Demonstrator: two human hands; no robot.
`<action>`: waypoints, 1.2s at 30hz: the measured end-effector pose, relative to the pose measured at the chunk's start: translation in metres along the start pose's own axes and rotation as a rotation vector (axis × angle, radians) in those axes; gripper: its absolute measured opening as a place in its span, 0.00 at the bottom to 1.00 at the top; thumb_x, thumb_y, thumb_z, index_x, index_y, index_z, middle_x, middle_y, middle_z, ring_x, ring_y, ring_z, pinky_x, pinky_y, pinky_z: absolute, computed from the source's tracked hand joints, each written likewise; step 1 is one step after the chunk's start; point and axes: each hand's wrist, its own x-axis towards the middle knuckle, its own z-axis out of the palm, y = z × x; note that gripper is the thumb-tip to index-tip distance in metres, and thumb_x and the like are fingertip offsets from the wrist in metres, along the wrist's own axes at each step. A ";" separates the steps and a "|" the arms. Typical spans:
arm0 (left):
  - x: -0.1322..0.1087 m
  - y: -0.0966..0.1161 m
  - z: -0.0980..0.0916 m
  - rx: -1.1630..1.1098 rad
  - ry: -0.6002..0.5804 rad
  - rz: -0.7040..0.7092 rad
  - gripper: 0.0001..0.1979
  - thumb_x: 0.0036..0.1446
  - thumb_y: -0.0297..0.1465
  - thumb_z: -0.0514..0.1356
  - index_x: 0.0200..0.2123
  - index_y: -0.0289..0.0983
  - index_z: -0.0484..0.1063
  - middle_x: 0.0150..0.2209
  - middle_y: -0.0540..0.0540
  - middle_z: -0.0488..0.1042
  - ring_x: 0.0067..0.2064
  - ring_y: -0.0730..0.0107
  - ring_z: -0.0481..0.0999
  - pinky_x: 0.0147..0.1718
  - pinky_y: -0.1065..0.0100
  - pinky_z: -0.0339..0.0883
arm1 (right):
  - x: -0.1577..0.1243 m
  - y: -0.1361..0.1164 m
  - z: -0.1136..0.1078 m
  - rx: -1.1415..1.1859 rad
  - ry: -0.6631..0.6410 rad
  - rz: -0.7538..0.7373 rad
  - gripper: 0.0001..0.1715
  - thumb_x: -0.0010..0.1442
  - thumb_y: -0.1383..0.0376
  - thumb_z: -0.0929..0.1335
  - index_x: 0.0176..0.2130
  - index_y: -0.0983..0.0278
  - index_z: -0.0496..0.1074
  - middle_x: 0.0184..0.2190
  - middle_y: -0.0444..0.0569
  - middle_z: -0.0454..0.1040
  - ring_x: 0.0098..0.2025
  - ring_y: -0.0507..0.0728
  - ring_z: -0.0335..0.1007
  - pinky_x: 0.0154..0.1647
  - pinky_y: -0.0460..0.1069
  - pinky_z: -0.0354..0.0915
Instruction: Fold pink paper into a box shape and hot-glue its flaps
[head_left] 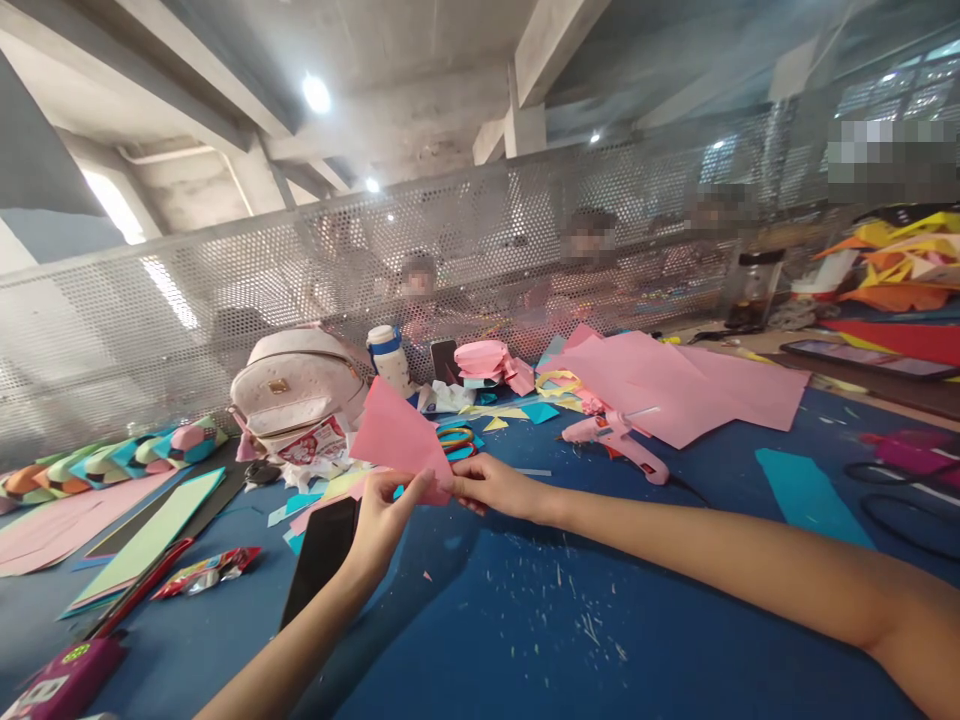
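Observation:
A pink paper piece stands up above the blue table, held by both my hands. My left hand pinches its lower edge from below, fingers closed on it. My right hand grips the same lower edge from the right, fingers pressed together on the paper. A black phone lies flat just left of my left wrist.
A pink glue gun and large pink sheets lie to the right. A pink backpack and white bottle stand behind. Paper scraps, green sheets, scissors and a perforated screen with people beyond surround the spot.

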 end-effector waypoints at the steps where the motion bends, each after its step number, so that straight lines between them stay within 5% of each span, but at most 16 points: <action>1: -0.001 0.000 0.001 0.002 -0.017 0.002 0.23 0.55 0.44 0.58 0.15 0.36 0.71 0.15 0.50 0.66 0.21 0.71 0.66 0.23 0.71 0.58 | -0.001 0.002 0.000 0.017 -0.008 -0.001 0.32 0.53 0.38 0.66 0.25 0.65 0.63 0.20 0.39 0.61 0.20 0.47 0.56 0.22 0.44 0.56; 7: -0.002 -0.008 0.007 0.060 -0.014 0.046 0.21 0.53 0.43 0.61 0.14 0.36 0.68 0.16 0.52 0.65 0.23 0.71 0.64 0.27 0.69 0.59 | -0.007 0.021 0.005 0.082 0.010 -0.030 0.33 0.57 0.37 0.61 0.29 0.65 0.63 0.22 0.41 0.63 0.22 0.48 0.59 0.23 0.45 0.60; 12: -0.002 -0.017 0.010 0.062 0.016 0.057 0.23 0.55 0.42 0.60 0.13 0.37 0.63 0.16 0.53 0.60 0.23 0.72 0.61 0.29 0.68 0.60 | -0.013 0.020 0.006 0.002 0.182 -0.130 0.27 0.64 0.45 0.60 0.28 0.64 0.63 0.22 0.41 0.62 0.24 0.50 0.59 0.26 0.46 0.60; 16: -0.004 -0.019 0.012 0.020 0.043 0.036 0.22 0.55 0.44 0.59 0.15 0.37 0.67 0.17 0.51 0.64 0.25 0.69 0.65 0.28 0.68 0.61 | -0.018 0.012 0.004 -0.140 0.350 -0.299 0.15 0.61 0.53 0.67 0.39 0.63 0.71 0.38 0.47 0.69 0.40 0.55 0.65 0.42 0.50 0.64; 21: -0.009 -0.014 0.017 -0.095 0.017 -0.029 0.22 0.57 0.45 0.58 0.20 0.35 0.74 0.18 0.48 0.71 0.24 0.68 0.69 0.27 0.68 0.63 | -0.020 0.012 0.002 -0.437 0.394 -0.570 0.19 0.63 0.56 0.67 0.53 0.56 0.72 0.52 0.51 0.70 0.56 0.58 0.61 0.60 0.59 0.56; 29: -0.013 -0.014 0.018 -0.251 0.027 -0.074 0.23 0.54 0.44 0.62 0.16 0.33 0.73 0.16 0.51 0.67 0.20 0.76 0.60 0.22 0.72 0.54 | -0.018 0.012 0.002 -0.358 0.323 -0.545 0.22 0.65 0.56 0.64 0.57 0.53 0.68 0.53 0.48 0.74 0.58 0.57 0.62 0.60 0.58 0.58; 36: -0.008 -0.011 0.014 0.023 0.011 0.088 0.18 0.55 0.40 0.61 0.19 0.36 0.76 0.18 0.51 0.70 0.23 0.71 0.66 0.25 0.71 0.58 | -0.017 0.013 0.003 -0.304 0.352 -0.537 0.19 0.63 0.57 0.66 0.54 0.52 0.71 0.50 0.47 0.76 0.55 0.57 0.65 0.59 0.58 0.61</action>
